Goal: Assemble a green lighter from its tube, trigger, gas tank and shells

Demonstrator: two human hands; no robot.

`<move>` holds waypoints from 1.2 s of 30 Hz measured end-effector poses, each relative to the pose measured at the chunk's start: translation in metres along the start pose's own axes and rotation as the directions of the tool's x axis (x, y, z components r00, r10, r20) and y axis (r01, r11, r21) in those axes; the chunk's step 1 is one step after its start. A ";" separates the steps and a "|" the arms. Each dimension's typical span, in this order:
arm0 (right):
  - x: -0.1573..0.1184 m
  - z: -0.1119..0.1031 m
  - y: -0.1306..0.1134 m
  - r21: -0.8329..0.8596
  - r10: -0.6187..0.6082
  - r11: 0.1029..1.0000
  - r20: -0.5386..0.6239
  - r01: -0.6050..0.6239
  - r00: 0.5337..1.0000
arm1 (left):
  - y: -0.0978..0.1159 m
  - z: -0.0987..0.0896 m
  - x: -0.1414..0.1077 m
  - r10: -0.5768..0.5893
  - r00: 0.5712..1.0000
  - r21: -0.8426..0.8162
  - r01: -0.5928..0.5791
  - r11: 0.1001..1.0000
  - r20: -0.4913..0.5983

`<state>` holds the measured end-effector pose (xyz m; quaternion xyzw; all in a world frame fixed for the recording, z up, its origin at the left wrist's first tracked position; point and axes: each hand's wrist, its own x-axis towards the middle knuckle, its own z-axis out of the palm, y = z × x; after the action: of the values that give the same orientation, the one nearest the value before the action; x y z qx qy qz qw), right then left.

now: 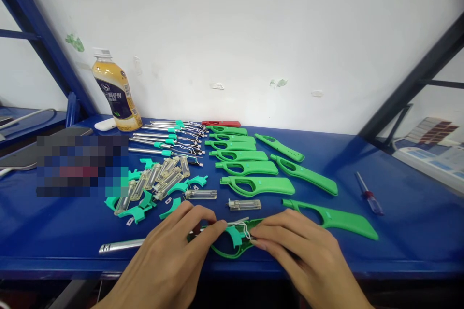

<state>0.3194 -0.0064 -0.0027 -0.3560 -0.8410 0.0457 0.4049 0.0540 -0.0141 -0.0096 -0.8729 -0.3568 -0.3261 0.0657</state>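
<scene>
An open green lighter shell [232, 252] lies at the table's front edge between my hands, with a teal trigger [235, 236] and white wires [246, 230] in it. My left hand [177, 246] is closed at the shell's left part, where a metal tube [121, 245] sticks out to the left. Fingers of my right hand [300, 246] are pinched at the wires over the shell's right part; what lies between the fingertips is too small to make out. Just behind the shell lies a clear fuel tank [244, 204]. A closed-side-up green shell [348, 222] rests behind my right hand.
Green shells [268, 186] and a red one [223, 123] line the blue table [406, 212]. Metal tubes with wires [148, 152], clear tanks [166, 186] and teal triggers [136, 213] lie left. A bottle [116, 94] stands back left; a screwdriver [370, 196] lies right.
</scene>
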 end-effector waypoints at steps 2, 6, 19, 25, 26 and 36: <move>-0.001 0.000 0.001 -0.004 0.000 1.000 0.000 0.000 1.000 | 0.001 -0.003 0.000 -0.016 1.000 -0.009 0.016 1.000 0.002; -0.003 0.001 0.003 -0.006 -0.003 1.000 0.012 0.003 1.000 | 0.006 -0.007 0.005 -0.017 1.000 -0.039 0.017 0.999 -0.011; -0.010 0.002 0.003 -0.015 -0.015 1.000 0.087 0.016 0.996 | 0.017 -0.005 0.003 0.062 0.996 0.054 -0.065 0.996 0.061; -0.009 0.001 0.002 -0.026 -0.009 1.000 0.112 0.012 0.994 | 0.017 0.000 -0.002 0.060 0.998 0.122 -0.063 0.991 0.027; -0.009 0.000 0.001 -0.029 -0.010 0.999 0.113 0.013 0.994 | 0.016 0.002 -0.005 0.061 0.998 0.126 -0.064 0.990 0.024; -0.009 -0.002 -0.003 -0.082 -0.001 0.997 0.132 0.012 0.991 | 0.016 0.004 -0.007 0.091 0.996 0.190 -0.085 0.978 -0.023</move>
<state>0.3229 -0.0146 -0.0067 -0.3658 -0.8684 0.0327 0.3333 0.0626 -0.0287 -0.0153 -0.8724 -0.3459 -0.3016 0.1682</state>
